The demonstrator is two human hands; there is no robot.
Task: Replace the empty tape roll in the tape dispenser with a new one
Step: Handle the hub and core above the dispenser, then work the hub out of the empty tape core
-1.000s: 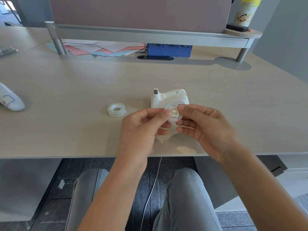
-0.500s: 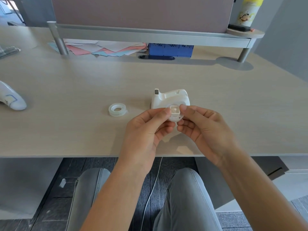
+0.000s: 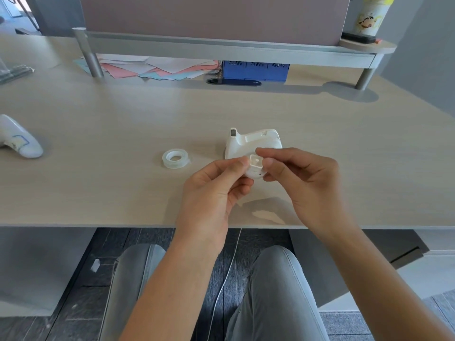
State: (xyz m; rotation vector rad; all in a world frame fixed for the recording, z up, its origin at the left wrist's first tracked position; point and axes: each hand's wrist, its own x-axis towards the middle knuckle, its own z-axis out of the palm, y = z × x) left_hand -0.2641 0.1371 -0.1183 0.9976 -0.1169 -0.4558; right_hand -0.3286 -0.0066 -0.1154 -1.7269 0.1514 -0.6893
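Note:
A white tape dispenser [image 3: 253,142] stands on the light wood desk [image 3: 123,193], its cutter end pointing left. Just in front of it I hold a small white spool hub [image 3: 255,167] with a square centre, raised above the desk. My left hand [image 3: 216,190] pinches the hub's left side with thumb and fingers. My right hand [image 3: 305,180] pinches its right side. A clear roll of tape [image 3: 175,159] lies flat on the desk, a hand's width left of my left hand. Whether an empty core sits on the hub is hidden by my fingers.
A white handheld device [image 3: 19,143] lies at the desk's left edge. Coloured papers [image 3: 152,68] and a blue box [image 3: 254,70] sit under a raised grey shelf [image 3: 221,49] at the back. A yellow-capped bottle [image 3: 370,16] stands on the shelf's right end.
Both hands keep pinching the hub in nearly the same spot; my fingertips have shifted slightly around it. The dispenser and the tape roll have not moved.

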